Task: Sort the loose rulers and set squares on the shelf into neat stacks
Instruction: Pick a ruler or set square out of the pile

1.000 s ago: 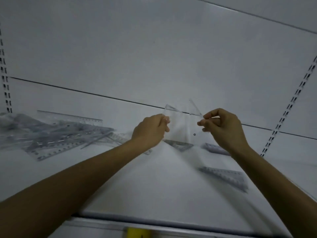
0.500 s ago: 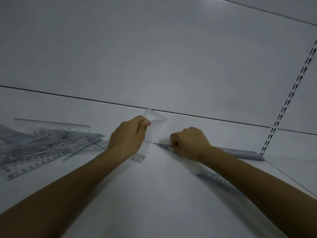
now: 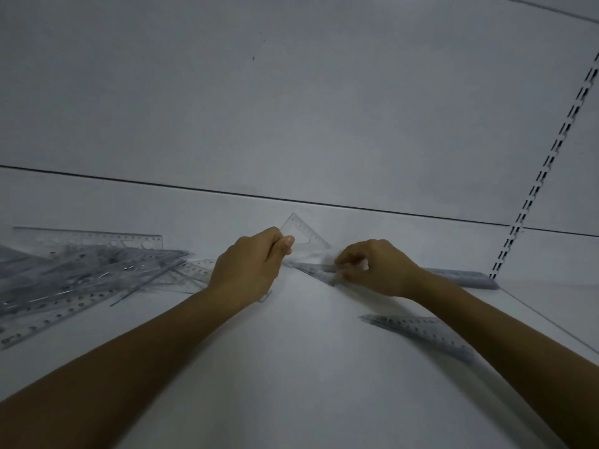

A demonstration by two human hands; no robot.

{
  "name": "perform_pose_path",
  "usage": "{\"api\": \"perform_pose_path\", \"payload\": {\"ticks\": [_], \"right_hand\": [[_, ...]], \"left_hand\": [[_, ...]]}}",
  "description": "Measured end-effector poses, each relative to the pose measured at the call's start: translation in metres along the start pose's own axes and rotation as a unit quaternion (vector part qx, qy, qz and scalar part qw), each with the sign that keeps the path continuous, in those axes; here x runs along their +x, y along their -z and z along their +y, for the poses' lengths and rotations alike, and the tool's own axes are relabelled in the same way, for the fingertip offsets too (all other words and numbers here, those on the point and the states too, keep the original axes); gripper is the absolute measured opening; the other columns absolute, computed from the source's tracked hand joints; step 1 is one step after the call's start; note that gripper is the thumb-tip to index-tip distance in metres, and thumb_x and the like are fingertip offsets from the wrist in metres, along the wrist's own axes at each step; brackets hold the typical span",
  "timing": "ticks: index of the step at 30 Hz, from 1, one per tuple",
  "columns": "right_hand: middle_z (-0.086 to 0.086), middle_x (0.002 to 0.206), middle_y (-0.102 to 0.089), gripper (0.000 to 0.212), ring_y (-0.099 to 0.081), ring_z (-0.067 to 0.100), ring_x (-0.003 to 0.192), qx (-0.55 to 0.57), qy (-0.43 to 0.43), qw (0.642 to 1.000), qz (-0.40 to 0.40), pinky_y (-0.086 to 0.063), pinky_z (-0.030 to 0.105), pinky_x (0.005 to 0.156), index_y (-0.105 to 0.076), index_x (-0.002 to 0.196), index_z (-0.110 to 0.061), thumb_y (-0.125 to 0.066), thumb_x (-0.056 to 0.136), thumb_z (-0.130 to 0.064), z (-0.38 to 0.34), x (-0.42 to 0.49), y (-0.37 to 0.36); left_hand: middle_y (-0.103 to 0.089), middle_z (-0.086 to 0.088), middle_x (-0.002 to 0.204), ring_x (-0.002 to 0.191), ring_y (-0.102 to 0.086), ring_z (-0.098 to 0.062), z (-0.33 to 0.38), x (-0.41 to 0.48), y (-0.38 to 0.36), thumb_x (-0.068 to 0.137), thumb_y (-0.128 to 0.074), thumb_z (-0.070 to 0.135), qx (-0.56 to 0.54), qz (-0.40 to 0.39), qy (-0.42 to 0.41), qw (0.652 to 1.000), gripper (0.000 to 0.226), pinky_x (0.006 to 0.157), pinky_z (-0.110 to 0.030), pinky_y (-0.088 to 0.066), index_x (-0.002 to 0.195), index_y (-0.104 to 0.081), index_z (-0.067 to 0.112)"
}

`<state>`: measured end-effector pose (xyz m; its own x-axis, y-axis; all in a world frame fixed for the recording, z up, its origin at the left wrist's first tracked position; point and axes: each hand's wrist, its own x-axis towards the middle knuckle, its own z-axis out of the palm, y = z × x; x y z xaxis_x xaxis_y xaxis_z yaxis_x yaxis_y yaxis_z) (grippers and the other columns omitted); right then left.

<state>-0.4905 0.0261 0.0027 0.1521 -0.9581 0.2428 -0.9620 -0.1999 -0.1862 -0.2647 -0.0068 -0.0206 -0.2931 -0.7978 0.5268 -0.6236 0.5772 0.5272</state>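
My left hand (image 3: 251,265) pinches a clear set square (image 3: 304,233), tilted up off the white shelf (image 3: 308,367), its tip pointing at the back wall. My right hand (image 3: 376,267) rests on the shelf with its fingertips closed on the edge of a flat stack of clear set squares (image 3: 316,270) lying between the two hands. A loose heap of transparent rulers (image 3: 81,273) sprawls on the shelf at the left. Another clear set square (image 3: 418,332) lies flat under my right forearm. A further stack of rulers (image 3: 466,277) sits by the back right.
The white back wall (image 3: 291,108) meets the shelf along a dark seam. A slotted upright rail (image 3: 551,157) runs down the right side to the shelf corner.
Both hands dropped from holding one set square up together. The left keeps it, tilted near the shelf; the right let go and came down onto the flat stack.
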Motion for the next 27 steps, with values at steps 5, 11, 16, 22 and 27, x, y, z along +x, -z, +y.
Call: {"api": "perform_pose_path", "payload": {"ticks": [5, 11, 16, 22, 27], "right_hand": [[-0.001, 0.113, -0.063, 0.032, -0.056, 0.014, 0.098, -0.040, 0.001, 0.998, -0.050, -0.041, 0.022, 0.082, -0.068, 0.113, -0.018, -0.060, 0.089, -0.037, -0.012, 0.001, -0.007], [-0.004, 0.098, -0.054, 0.026, -0.050, 0.011, 0.090, -0.028, -0.025, 0.998, -0.051, -0.037, 0.020, 0.078, -0.070, 0.108, -0.019, -0.065, 0.086, -0.033, -0.016, 0.001, -0.005], [-0.017, 0.078, -0.048, 0.016, -0.051, 0.010, 0.085, 0.005, -0.063, 0.996, -0.057, -0.041, 0.022, 0.076, -0.071, 0.097, -0.017, -0.066, 0.083, -0.024, -0.023, 0.005, -0.004], [-0.005, 0.083, -0.061, 0.011, -0.058, 0.016, 0.084, 0.003, -0.086, 0.995, -0.059, -0.044, 0.025, 0.070, -0.071, 0.088, -0.016, -0.068, 0.079, -0.020, -0.030, 0.008, -0.006], [-0.010, 0.079, -0.057, 0.013, -0.056, 0.015, 0.084, -0.030, -0.081, 0.994, -0.060, -0.039, 0.025, 0.070, -0.069, 0.087, -0.019, -0.070, 0.078, -0.029, -0.032, 0.010, -0.003]], "left_hand": [[-0.063, 0.004, 0.067, 0.061, -0.059, -0.017, 0.004, -0.003, -0.002, 0.096, -0.030, 0.047, -0.001, -0.008, -0.028, 1.000, 0.038, 0.063, -0.036, -0.049, 0.090, -0.057, 0.022], [-0.064, 0.004, 0.070, 0.060, -0.057, -0.015, 0.007, -0.003, 0.001, 0.096, -0.029, 0.045, 0.014, 0.002, -0.045, 0.999, 0.037, 0.056, -0.028, -0.042, 0.091, -0.056, 0.020], [-0.064, 0.004, 0.068, 0.060, -0.057, -0.014, 0.011, -0.006, 0.003, 0.095, -0.027, 0.048, 0.022, 0.014, -0.053, 0.998, 0.041, 0.058, -0.028, -0.043, 0.090, -0.056, 0.018], [-0.064, 0.003, 0.067, 0.059, -0.058, -0.016, 0.012, -0.008, 0.009, 0.096, -0.030, 0.045, 0.020, 0.019, -0.052, 0.998, 0.039, 0.060, -0.031, -0.045, 0.090, -0.057, 0.017], [-0.065, 0.004, 0.068, 0.062, -0.058, -0.016, 0.013, -0.008, 0.013, 0.098, -0.032, 0.041, 0.003, 0.028, -0.032, 0.999, 0.034, 0.062, -0.031, -0.045, 0.090, -0.058, 0.020]]}}
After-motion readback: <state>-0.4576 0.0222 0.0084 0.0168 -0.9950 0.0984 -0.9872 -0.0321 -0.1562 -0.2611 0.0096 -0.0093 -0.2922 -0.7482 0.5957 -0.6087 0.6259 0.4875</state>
